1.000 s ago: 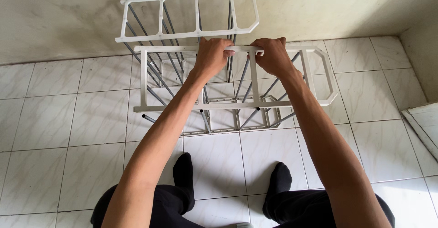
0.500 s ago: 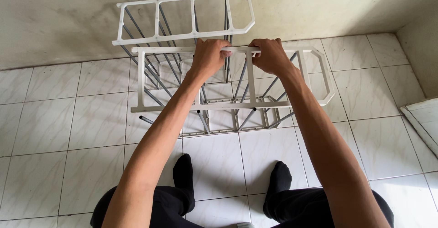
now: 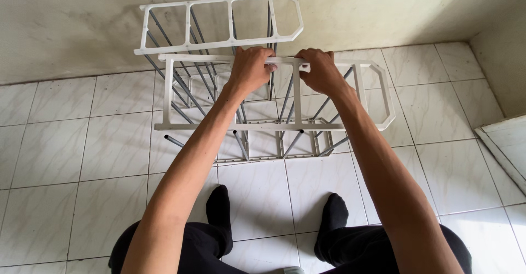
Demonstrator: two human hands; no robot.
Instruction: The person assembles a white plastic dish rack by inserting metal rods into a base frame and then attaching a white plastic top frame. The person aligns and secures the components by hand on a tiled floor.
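On the white tiled floor by a wall, both hands' fingers still grasp the white rack frame; little has shifted.

My left hand and right hand sit side by side on the far rail of the near rack. A second rack stands behind it, against the wall. My feet rest before both, on the floor.
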